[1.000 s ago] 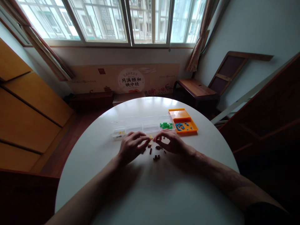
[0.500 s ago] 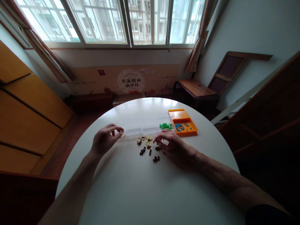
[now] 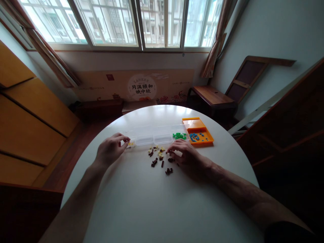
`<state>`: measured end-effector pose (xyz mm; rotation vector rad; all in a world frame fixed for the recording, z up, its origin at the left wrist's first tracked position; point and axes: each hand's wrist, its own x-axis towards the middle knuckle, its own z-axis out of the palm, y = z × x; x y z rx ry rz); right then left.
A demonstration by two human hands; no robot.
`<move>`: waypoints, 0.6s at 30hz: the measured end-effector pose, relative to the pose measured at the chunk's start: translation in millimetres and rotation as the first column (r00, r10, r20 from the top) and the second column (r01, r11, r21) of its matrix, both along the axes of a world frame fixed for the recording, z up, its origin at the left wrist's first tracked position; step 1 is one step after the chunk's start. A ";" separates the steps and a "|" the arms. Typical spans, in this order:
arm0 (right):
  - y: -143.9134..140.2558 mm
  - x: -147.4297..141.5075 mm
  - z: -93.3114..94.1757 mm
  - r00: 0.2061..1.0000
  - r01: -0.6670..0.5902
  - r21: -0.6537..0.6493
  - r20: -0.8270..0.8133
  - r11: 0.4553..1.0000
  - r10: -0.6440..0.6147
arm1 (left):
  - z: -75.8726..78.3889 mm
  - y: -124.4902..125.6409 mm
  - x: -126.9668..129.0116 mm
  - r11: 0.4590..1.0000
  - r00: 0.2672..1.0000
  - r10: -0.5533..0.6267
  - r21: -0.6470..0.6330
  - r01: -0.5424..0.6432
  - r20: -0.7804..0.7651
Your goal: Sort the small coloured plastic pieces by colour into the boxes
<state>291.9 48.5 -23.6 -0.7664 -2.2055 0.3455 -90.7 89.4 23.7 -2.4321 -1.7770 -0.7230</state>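
An orange tray (image 3: pixel 200 124) of blue pieces (image 3: pixel 194 136); a wooden bench (image 3: pixel 211 95).

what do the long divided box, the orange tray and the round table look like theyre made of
Long divided box: clear plastic, probably hard; the table shows through its walls. Orange tray: opaque moulded plastic by its look, smooth with a raised rim. Round table: white, smooth, slightly glossy top reflecting window light, perhaps laminate; cannot tell.

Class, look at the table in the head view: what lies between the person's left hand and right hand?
Between the left hand and the right hand lies a loose scatter of small brown and yellow pieces on the white table, as the head view shows.
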 end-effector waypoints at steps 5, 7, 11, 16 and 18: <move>2.3 -1.5 -1.7 0.999 0.048 0.026 0.016 0.998 -0.049 | 2.7 -9.0 19.3 0.988 0.986 -0.145 0.068 0.139 0.080; 2.5 -3.1 -0.5 0.998 0.060 0.035 0.008 0.998 -0.060 | -0.7 -15.4 35.2 0.954 0.952 -0.291 0.097 0.282 0.098; 1.2 -6.4 3.9 0.996 0.088 0.040 -0.013 0.995 -0.087 | -16.6 -25.2 67.4 0.870 0.873 -0.486 0.123 0.478 0.046; 0.1 -8.8 7.7 0.994 0.108 0.034 -0.016 0.994 -0.107 | -29.4 -26.5 87.5 0.834 0.836 -0.547 0.060 0.549 -0.041; 0.2 -9.3 7.8 0.994 0.107 0.030 -0.014 0.994 -0.107 | -29.1 -25.3 89.4 0.839 0.838 -0.541 0.022 0.543 -0.075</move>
